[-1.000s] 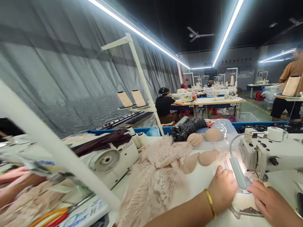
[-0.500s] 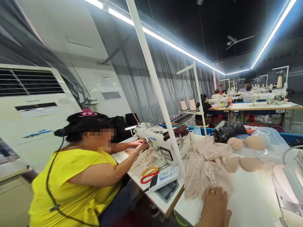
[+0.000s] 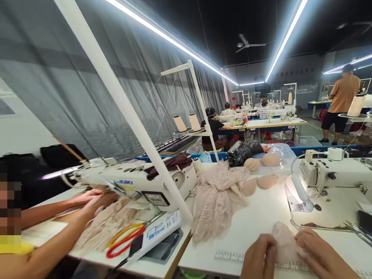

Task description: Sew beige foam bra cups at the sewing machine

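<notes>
Low in the view, my left hand (image 3: 259, 254) and my right hand (image 3: 318, 250) pinch a small piece of sheer pale pink fabric (image 3: 283, 240) from either side. The piece is slightly blurred, and the fingertips are partly hidden. Beneath it, a ruler scale (image 3: 231, 255) runs along the white tabletop. Several beige bra cups (image 3: 267, 182) lie farther back. Left of them is a heap of pale pink lace (image 3: 217, 197). A white sewing machine (image 3: 334, 178) stands behind my right hand, its lamp lighting the needle area.
At left, a co-worker's hands (image 3: 97, 199) hold fabric at a JUKI machine (image 3: 145, 180). Red and yellow-handled scissors (image 3: 123, 236) lie by a white device (image 3: 155, 232). A slanted white pole (image 3: 116, 93) crosses the view. Tweezers (image 3: 357, 232) and a dark phone-like object (image 3: 364, 223) lie at right.
The view has turned right, bringing my sewing machine and right hand into sight. One hand was visible near the lace heap; now both hold the small fabric piece.
</notes>
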Tool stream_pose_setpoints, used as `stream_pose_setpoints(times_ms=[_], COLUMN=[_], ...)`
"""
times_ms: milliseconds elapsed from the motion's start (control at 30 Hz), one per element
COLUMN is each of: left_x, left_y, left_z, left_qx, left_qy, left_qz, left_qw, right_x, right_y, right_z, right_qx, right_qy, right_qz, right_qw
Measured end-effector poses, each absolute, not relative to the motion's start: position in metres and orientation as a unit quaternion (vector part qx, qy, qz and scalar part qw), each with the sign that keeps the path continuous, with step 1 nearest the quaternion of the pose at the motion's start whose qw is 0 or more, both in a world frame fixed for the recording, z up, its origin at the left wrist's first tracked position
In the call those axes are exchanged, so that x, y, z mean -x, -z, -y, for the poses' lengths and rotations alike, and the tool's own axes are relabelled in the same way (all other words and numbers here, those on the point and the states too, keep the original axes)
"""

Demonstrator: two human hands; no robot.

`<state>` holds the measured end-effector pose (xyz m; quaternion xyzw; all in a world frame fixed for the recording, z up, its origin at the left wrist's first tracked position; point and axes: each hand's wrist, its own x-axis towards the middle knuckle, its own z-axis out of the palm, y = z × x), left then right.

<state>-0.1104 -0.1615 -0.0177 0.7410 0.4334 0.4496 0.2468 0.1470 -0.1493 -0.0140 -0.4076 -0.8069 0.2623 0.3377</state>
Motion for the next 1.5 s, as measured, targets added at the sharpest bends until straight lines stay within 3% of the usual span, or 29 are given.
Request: stream_pose_setpoints(times_ms=[167,333,433,600,733,1000,1267,1500], left_x=[0.103,0.099,0.105,0.12,0.115,0.084,0.104,0.111], left_y=[-0.012,-0.003,0.009,0.001,-0.025,-0.025,-0.06,-0.062], left_z=[0.14,0.127,0.12,0.08,0.015,-0.077,-0.026,0.067], left_qx=[-0.565,-0.51,-0.548,-0.696,-0.775,-0.8,-0.726,-0.699], left_qy=[-0.55,-0.555,-0.514,-0.381,-0.346,-0.291,-0.375,-0.296], left_qz=[-0.49,-0.495,-0.516,-0.538,-0.499,-0.481,-0.505,-0.492], left_qw=[0.372,0.433,0.413,0.284,0.175,0.21,0.278,0.426], right_x=[-0.127,-0.117,-0.11,-0.101,-0.112,-0.136,-0.132,-0.133], right_y=[0.007,-0.002,0.002,0.015,0.029,0.047,0.031,0.019], right_z=[0.16,0.164,0.163,0.125,0.085,0.07,0.079,0.099], right_qx=[0.493,0.507,0.467,0.522,0.532,0.541,0.518,0.508], right_qy=[-0.37,-0.241,-0.196,-0.375,-0.373,-0.424,-0.496,-0.494], right_qz=[0.649,0.637,0.64,0.583,0.578,0.544,0.499,0.47], right_qw=[0.446,0.529,0.577,0.497,0.494,0.482,0.487,0.526])
